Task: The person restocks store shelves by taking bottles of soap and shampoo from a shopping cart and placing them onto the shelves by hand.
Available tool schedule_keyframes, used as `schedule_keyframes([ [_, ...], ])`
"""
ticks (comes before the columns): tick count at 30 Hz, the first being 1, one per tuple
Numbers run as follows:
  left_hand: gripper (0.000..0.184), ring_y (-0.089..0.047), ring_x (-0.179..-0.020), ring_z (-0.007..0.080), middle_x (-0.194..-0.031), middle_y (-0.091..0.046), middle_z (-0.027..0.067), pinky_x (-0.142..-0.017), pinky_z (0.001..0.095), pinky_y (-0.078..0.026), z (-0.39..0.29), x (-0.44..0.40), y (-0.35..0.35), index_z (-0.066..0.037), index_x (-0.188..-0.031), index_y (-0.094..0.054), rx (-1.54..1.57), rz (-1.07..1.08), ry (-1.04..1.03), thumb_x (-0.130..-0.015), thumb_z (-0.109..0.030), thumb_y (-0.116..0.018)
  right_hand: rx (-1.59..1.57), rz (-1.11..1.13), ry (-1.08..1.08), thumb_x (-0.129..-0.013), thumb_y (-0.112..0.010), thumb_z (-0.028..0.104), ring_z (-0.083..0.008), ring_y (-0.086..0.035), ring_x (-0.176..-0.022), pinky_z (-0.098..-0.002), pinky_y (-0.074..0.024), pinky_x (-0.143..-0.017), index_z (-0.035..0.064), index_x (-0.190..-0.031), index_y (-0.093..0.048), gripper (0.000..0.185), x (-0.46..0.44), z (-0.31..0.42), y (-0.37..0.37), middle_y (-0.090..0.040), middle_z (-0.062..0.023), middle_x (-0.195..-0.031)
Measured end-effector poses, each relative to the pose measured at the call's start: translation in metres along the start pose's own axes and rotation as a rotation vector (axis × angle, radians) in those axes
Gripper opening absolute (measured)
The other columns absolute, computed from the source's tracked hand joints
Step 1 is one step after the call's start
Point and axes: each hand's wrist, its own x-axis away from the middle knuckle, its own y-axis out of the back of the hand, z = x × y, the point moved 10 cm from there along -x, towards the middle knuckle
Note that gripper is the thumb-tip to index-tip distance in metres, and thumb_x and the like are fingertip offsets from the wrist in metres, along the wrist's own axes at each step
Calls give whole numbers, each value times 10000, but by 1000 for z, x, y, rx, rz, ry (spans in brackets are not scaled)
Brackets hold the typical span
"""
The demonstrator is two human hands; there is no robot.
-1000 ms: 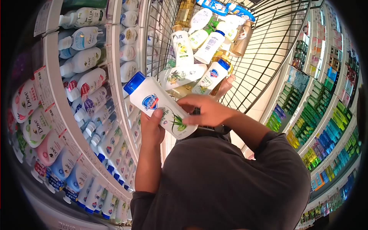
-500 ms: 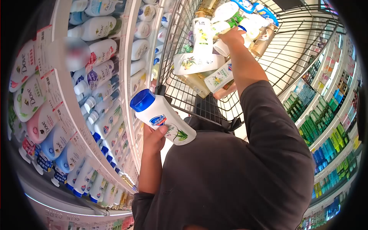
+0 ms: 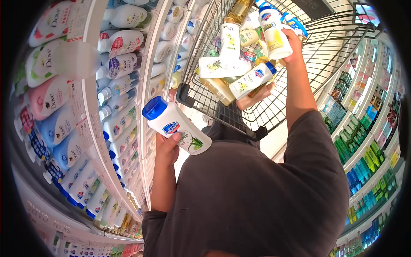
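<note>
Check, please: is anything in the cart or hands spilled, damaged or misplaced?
Nothing stands out as odd. Bottles in the cart lie jumbled, ordinary for loose goods. The aloe bottle in the left hand and lemon bottle in the right hand look whole, capped.

Safeguard bottle (image 3: 181, 123), Dove bottles (image 3: 48, 60), SKIN CARE shelf (image 3: 48, 217)

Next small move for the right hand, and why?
Probably lift the yellow-print bottle clear of the cart: the right hand grips it among other bottles, while the left hand holds the aloe-print bottle outside, label visible, which would suit comparing them.
</note>
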Motion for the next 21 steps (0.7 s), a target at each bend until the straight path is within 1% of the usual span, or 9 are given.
schedule_keyframes([
  [1,673,-649,-1056,256,-1149,-655,167,-943,387,-497,0,4,0,37,-1319,-469,1,18,9,-790,-252,-769,-112,220,39,-801,-564,184,-473,-570,-1149,-538,-465,-1032,-120,-1399,-324,713,15,8,-29,-521,-326,-1302],
  [4,663,-637,-1064,237,-1156,-648,145,-948,375,-485,-7,17,-3,27,-1324,-471,6,57,-31,-787,-229,-763,-229,470,55,-799,-577,213,-514,-514,-1204,-560,-423,-1071,-114,-1424,-301,757,75,13,-102,-464,-342,-1359],
  [6,655,-631,-1066,226,-1160,-643,132,-951,369,-479,-15,25,0,22,-1325,-475,10,80,-91,-786,-216,-759,-223,514,82,-809,-591,243,-547,-470,-1233,-576,-400,-1082,-84,-1455,-276,790,102,12,-128,-441,-338,-1386],
  [9,655,-629,-1129,307,-1183,-646,198,-1001,434,-477,-25,43,28,34,-1316,-471,-36,84,-218,-800,-251,-760,-107,643,151,-810,-632,236,-523,-463,-1259,-571,-389,-1087,-22,-1483,-259,811,149,3,-182,-449,-331,-1373],
  [12,619,-632,-1114,279,-1170,-657,162,-985,412,-478,-42,71,50,18,-1277,-523,-89,78,-311,-786,-257,-780,-3,685,188,-800,-648,222,-509,-479,-1250,-562,-404,-1079,-23,-1479,-255,823,190,-12,-220,-456,-325,-1364],
  [14,576,-619,-1038,166,-1120,-658,60,-919,342,-478,-58,101,63,-18,-1262,-554,-165,58,-349,-776,-220,-790,87,680,191,-790,-657,201,-505,-487,-1243,-573,-428,-1053,-58,-1478,-215,858,213,-24,-240,-436,-352,-1364],
  [15,564,-616,-1033,157,-1111,-662,54,-920,339,-478,-65,116,73,-25,-1255,-563,-195,52,-388,-779,-217,-797,54,713,49,-797,-655,211,-497,-492,-1240,-556,-440,-1051,-85,-1470,-203,862,220,-40,-243,-418,-387,-1360],
  [17,570,-606,-1041,144,-1120,-660,46,-930,331,-473,-74,144,99,-37,-1267,-560,-213,-9,-426,-783,-208,-809,110,775,15,-830,-635,266,-472,-381,-1348,-512,-321,-1154,-91,-1494,-111,918,230,-59,-258,-281,-404,-1453],
  [21,654,-573,-1118,142,-1223,-624,46,-974,328,-451,-85,200,149,-61,-1351,-494,-164,-118,-560,-792,-180,-812,169,875,-21,-810,-621,200,-469,-378,-1351,-496,-337,-1154,-87,-1490,-141,880,263,-107,-315,-278,-319,-1495],
])
